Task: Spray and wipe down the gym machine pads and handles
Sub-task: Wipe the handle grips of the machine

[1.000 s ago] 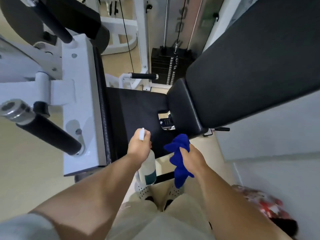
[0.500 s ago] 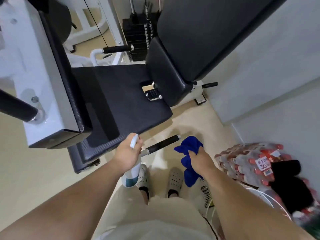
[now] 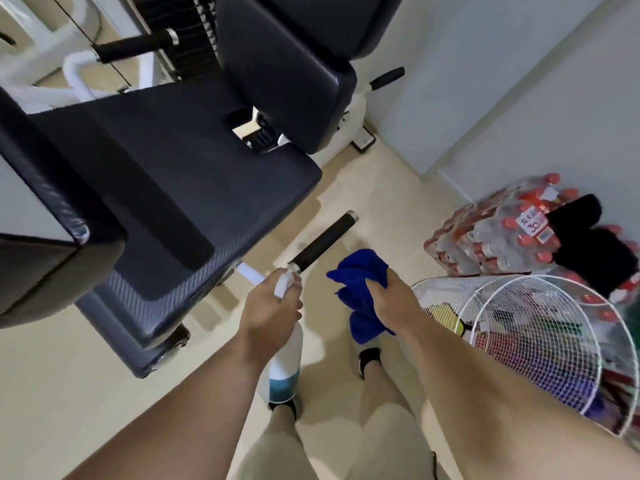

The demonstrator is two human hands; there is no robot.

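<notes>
My left hand [image 3: 268, 315] grips a white spray bottle [image 3: 285, 365] with blue liquid at its bottom, its nozzle pointing toward a black handle grip [image 3: 323, 242] that sticks out below the seat. My right hand [image 3: 391, 299] holds a bunched blue cloth [image 3: 360, 292] just right of that handle. The dark seat pad [image 3: 166, 174] fills the left and centre. The black back pad [image 3: 291, 71] rises behind it. A second black handle [image 3: 136, 46] shows at the top left.
A white wire fan guard [image 3: 519, 341] leans at the right, close to my right arm. Shrink-wrapped packs of red-capped bottles [image 3: 491, 233] lie by the wall with a black item on them. A small black lever [image 3: 388, 77] juts from the machine's white frame.
The view has swung down and back from the machine. Both hands dropped below the seat pad to the lower handle; each still holds the same thing.
</notes>
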